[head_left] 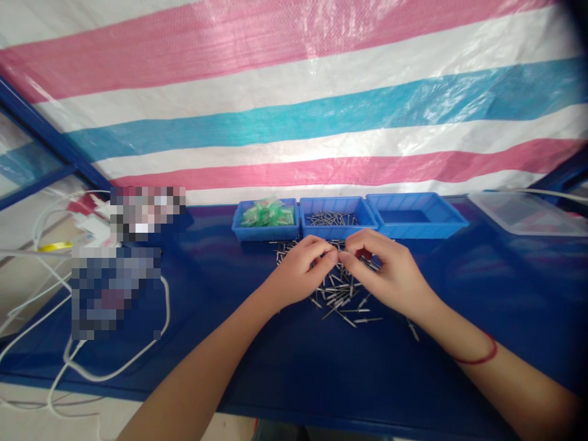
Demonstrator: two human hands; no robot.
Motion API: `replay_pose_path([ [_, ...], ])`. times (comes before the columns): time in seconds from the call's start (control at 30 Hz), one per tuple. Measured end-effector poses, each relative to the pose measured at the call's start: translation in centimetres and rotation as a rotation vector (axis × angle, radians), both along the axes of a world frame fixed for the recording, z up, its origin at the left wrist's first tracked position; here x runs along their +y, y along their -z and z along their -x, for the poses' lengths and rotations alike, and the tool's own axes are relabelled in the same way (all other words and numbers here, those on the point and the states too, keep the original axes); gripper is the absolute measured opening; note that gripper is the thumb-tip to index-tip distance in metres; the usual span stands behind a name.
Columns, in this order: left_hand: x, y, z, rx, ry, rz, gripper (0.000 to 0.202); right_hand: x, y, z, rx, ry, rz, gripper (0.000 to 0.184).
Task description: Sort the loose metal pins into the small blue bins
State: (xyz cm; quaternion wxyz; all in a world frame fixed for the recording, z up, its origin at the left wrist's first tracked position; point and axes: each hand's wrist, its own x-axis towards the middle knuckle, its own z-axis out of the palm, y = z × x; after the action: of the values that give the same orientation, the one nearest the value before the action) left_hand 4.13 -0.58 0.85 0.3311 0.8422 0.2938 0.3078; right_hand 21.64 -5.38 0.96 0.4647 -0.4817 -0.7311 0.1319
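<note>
My left hand (309,269) and my right hand (388,266) meet fingertip to fingertip above a loose pile of pop rivets (340,294) on the blue table. Thumb and forefinger are pinched on each hand. Whatever lies between the fingertips is too small or hidden to name. Behind the hands stand three blue bins in a row. Small green-and-clear packets fill the left bin (266,233). More rivets lie in the middle bin (337,231), while the right bin (425,229) shows a bare floor. Part of the pile is covered by my hands.
At the right back lies a translucent plastic lid (523,211). White cables (168,306) loop over the table's left side, near blurred-out items. A striped plastic sheet (294,128) hangs behind the blue table (321,380). One stray rivet (413,331) lies beneath my right wrist.
</note>
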Motion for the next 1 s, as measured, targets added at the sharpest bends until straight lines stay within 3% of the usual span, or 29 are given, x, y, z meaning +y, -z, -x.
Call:
replay_pose_path([
  [0.2,0.3,-0.2,0.6,0.003,-0.233,0.052,0.025,3.4,-0.9,-1.0,-0.163,0.222,-0.124,0.011],
  [0.43,0.6,-0.3,1.3,0.085,-0.266,-0.032,0.02,7.8,-0.2,-2.2,-0.433,0.351,-0.185,0.019],
  [0.63,1.2,-0.5,1.9,0.224,-0.341,-0.182,0.019,4.7,-0.4,-1.5,-0.386,0.319,-0.173,0.017],
  [0.77,1.6,-0.8,2.6,0.333,-0.386,-0.237,0.019,2.5,0.5,-1.6,-0.336,0.268,-0.14,0.015],
  [1.0,1.9,-1.1,2.9,0.436,-0.406,-0.223,0.015,1.9,1.8,-2.3,-0.255,0.194,-0.059,0.013],
])
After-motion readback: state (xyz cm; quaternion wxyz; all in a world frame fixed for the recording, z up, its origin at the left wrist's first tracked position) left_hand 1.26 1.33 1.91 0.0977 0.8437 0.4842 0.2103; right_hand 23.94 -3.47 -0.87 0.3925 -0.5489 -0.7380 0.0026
